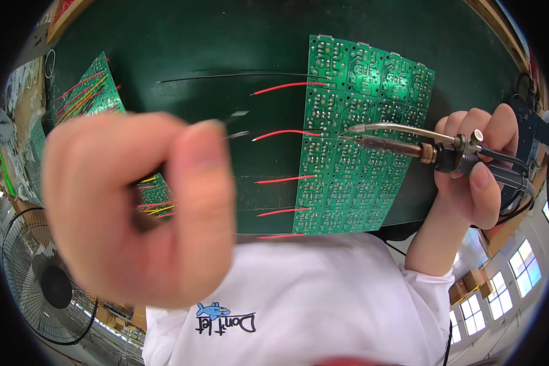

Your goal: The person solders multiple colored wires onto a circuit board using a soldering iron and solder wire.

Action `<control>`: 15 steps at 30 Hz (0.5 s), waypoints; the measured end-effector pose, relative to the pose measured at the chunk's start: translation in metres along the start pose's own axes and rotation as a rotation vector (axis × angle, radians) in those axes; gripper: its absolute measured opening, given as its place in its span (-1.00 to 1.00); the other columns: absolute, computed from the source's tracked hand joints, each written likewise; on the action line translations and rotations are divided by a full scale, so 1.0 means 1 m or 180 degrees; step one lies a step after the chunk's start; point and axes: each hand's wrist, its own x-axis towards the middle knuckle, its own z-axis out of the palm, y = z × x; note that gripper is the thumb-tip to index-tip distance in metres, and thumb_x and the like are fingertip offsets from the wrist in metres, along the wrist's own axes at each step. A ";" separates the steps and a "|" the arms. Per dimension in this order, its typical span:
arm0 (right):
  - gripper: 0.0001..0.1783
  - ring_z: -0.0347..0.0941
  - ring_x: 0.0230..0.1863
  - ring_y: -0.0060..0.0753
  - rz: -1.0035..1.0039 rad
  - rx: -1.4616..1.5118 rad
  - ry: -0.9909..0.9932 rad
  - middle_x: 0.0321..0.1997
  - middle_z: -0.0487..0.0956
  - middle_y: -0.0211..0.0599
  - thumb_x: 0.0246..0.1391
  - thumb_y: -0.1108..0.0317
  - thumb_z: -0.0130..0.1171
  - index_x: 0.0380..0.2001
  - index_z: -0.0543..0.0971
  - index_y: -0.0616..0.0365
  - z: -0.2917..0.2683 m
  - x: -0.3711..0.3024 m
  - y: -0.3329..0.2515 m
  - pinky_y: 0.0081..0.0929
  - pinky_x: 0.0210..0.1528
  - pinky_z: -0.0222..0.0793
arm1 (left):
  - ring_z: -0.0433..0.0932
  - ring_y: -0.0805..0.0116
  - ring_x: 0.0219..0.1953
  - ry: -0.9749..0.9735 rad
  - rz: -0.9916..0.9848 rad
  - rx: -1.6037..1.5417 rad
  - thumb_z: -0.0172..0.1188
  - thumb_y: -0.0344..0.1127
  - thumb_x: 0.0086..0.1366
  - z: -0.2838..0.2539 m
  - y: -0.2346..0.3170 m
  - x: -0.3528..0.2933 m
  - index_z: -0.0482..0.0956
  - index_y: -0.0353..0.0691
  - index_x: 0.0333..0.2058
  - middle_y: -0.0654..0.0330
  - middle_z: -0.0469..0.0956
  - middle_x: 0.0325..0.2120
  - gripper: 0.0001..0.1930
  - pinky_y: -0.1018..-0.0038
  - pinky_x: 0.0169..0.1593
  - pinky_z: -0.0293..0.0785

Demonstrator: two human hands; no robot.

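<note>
My right hand [479,161] grips a soldering iron [454,155] with a thin metal tube clamped along it. Its tip lies over the green circuit board panel [366,134], near the left edge. Several red wires [287,133] stick out leftward from that edge, and a black wire [238,75] lies across the top one's place. My left hand [140,207], large and blurred, is closed left of the panel, thumb against curled fingers. Thin grey tips [238,134] show just beyond its fingers; what it holds is mostly hidden.
A second green board [91,91] with red and yellow wires lies at the left, partly behind my left hand. Both boards rest on a dark green tabletop [195,36]. A black fan [49,280] stands at lower left, and a dark device [524,146] sits at the right edge.
</note>
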 end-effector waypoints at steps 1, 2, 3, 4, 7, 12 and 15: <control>-0.65 0.19 -0.56 -0.60 0.0007 0.0075 -0.0013 -0.53 0.36 -0.37 -0.02 0.34 0.26 -0.36 0.23 0.02 0.002 0.002 0.002 -0.57 -0.47 0.10 | 0.28 0.48 -0.46 0.0289 -0.0075 0.0046 0.16 -0.48 0.26 -0.005 0.000 -0.004 0.45 -0.34 -0.45 0.24 0.38 -0.51 -0.88 0.55 -0.34 0.14; -0.65 0.19 -0.56 -0.60 0.0009 0.0093 -0.0034 -0.53 0.36 -0.37 -0.02 0.34 0.26 -0.36 0.23 0.02 0.003 0.003 0.004 -0.57 -0.47 0.10 | 0.25 0.48 -0.47 0.0607 -0.0264 0.0021 0.11 -0.45 0.28 -0.010 0.002 -0.012 0.43 -0.34 -0.48 0.23 0.34 -0.53 -0.85 0.54 -0.34 0.12; -0.65 0.19 -0.56 -0.60 0.0019 0.0102 -0.0068 -0.54 0.36 -0.37 -0.02 0.34 0.26 -0.36 0.23 0.02 0.002 0.003 0.003 -0.56 -0.47 0.10 | 0.25 0.48 -0.47 0.0615 -0.0262 0.0026 0.11 -0.45 0.28 -0.015 0.003 -0.017 0.43 -0.34 -0.48 0.23 0.34 -0.53 -0.85 0.54 -0.34 0.12; -0.65 0.19 -0.56 -0.60 0.0031 0.0110 -0.0100 -0.54 0.36 -0.37 -0.02 0.34 0.26 -0.36 0.23 0.02 0.002 0.003 0.003 -0.56 -0.47 0.10 | 0.25 0.46 -0.47 0.0532 -0.0257 -0.0030 0.12 -0.44 0.26 -0.019 0.004 -0.021 0.44 -0.33 -0.48 0.23 0.34 -0.54 -0.85 0.53 -0.34 0.13; -0.64 0.19 -0.57 -0.60 -0.0012 0.0040 -0.0095 -0.54 0.34 -0.38 -0.03 0.34 0.27 -0.37 0.22 0.02 0.002 0.000 0.000 -0.57 -0.49 0.09 | 0.24 0.41 -0.53 -0.0260 0.0231 -0.0370 0.22 -0.44 0.07 -0.002 0.003 -0.018 0.48 -0.26 -0.52 0.25 0.36 -0.60 -0.91 0.48 -0.40 0.14; -0.62 0.17 -0.60 -0.61 -0.0030 0.0018 -0.0163 -0.55 0.33 -0.41 -0.05 0.35 0.29 -0.38 0.22 0.01 0.003 -0.003 -0.001 -0.58 -0.52 0.06 | 0.36 0.37 -0.60 -0.0480 -0.0105 -0.0809 0.34 -0.51 -0.04 0.034 0.001 -0.037 0.56 -0.27 -0.55 0.23 0.42 -0.64 -0.90 0.49 -0.55 0.21; -0.62 0.15 -0.63 -0.63 -0.0001 0.0035 -0.0200 -0.56 0.33 -0.43 -0.06 0.34 0.30 -0.39 0.23 0.01 0.004 -0.003 0.003 -0.59 -0.54 0.04 | 0.36 0.37 -0.61 -0.0419 -0.0053 -0.0874 0.34 -0.50 -0.03 0.035 -0.005 -0.038 0.55 -0.27 -0.55 0.23 0.42 -0.64 -0.89 0.50 -0.57 0.20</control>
